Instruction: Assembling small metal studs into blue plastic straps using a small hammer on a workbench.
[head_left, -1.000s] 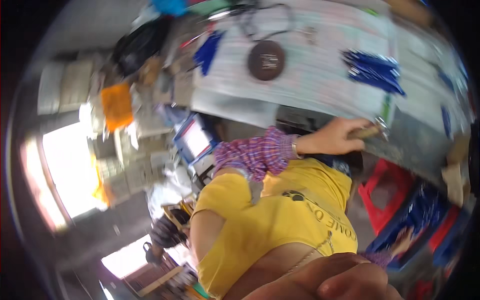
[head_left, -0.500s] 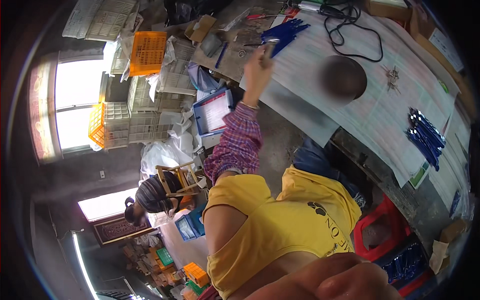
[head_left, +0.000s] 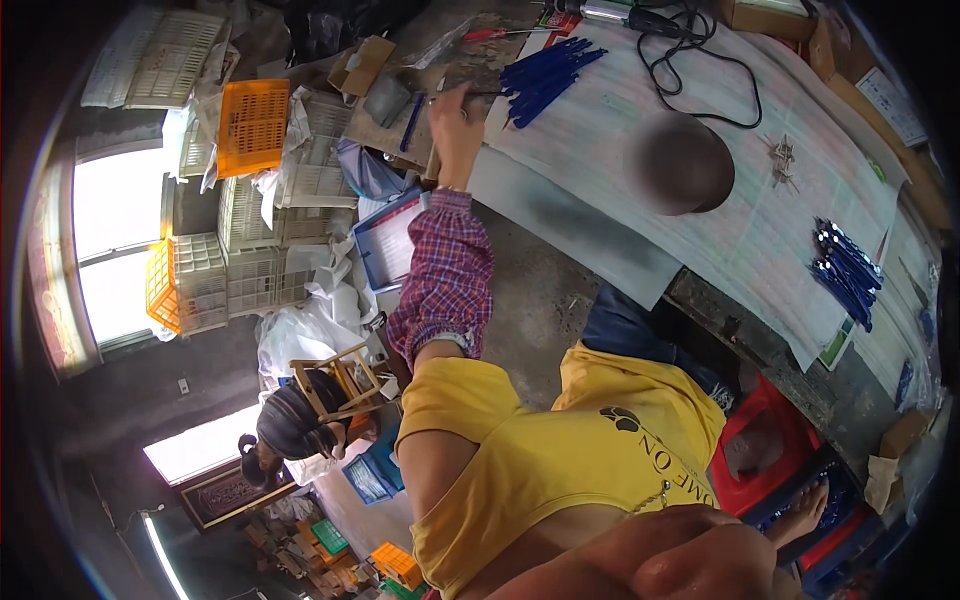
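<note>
My left hand (head_left: pixel 457 120), in a plaid sleeve, rests at the table's far left edge. Its fingers are bent round something small that I cannot make out. Just right of it lies a bundle of thin dark-blue strips (head_left: pixel 550 78); a single blue stick (head_left: pixel 411 122) is on its left. At the lower right, my right hand (head_left: pixel 806 512) reaches over more shiny blue pieces in a dark container, fingers stretched out. Another bundle of blue strips with shiny ends (head_left: pixel 846 275) lies on the pale sheet (head_left: pixel 600 200) covering the table.
A dark round thing (head_left: pixel 712 165), partly blurred, stands mid-table. Behind it, a black cord (head_left: pixel 757 105) runs from a metal-bodied tool (head_left: pixel 605 12). A red plastic stool (head_left: pixel 733 488) stands at the right. Stacked crates (head_left: pixel 252 120) line the left, where another person (head_left: pixel 298 415) bends near a wooden chair.
My left hand has moved left, away from the blue bundle, and the shiny thing at its fingertips no longer shows. My right hand has come into view over the blue pieces.
</note>
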